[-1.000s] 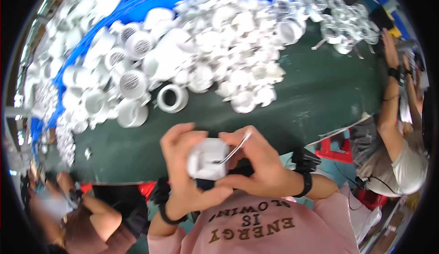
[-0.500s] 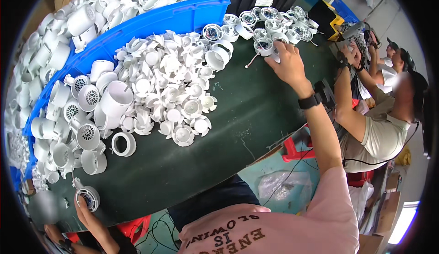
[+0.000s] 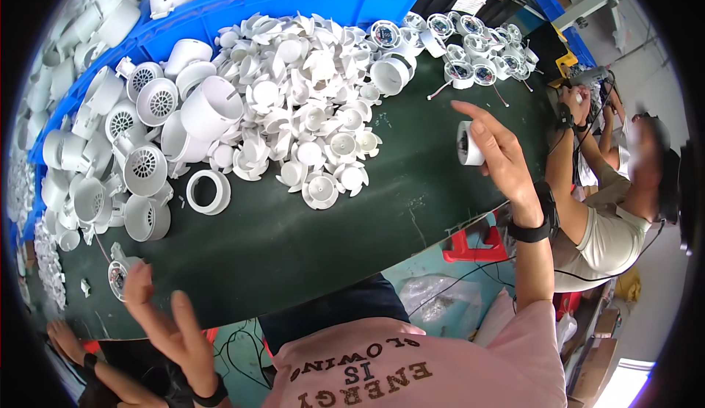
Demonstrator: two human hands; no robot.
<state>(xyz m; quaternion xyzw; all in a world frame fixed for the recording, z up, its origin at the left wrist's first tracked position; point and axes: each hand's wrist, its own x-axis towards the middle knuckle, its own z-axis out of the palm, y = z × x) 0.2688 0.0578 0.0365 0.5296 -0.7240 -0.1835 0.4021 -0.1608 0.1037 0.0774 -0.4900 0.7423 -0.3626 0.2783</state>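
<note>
In my right hand (image 3: 503,158), over the right middle of the dark green table, is a small round white housing (image 3: 468,143); its dark inside faces left. The index finger points out past it. At the lower left my left hand (image 3: 167,327) is open, thumb and fingers apart. Just beyond its fingertips a round white housing with a circuit board inside (image 3: 117,277) lies on the table, partly covered by a finger; whether they touch I cannot tell. Similar board-filled housings with thin wires (image 3: 459,71) stand grouped at the far right.
White fan blade wheels (image 3: 316,114) are heaped mid-table, beside white cups with grilles (image 3: 145,169) and a loose white ring (image 3: 208,192). A blue bin (image 3: 294,4) of white parts stands behind. A co-worker's arm (image 3: 110,382) reaches in lower left; another co-worker (image 3: 602,210) sits at right.
My right hand has drawn back from the far group toward me with a housing in it. My left hand has let go of its housing and spread its fingers. The view has shifted.
</note>
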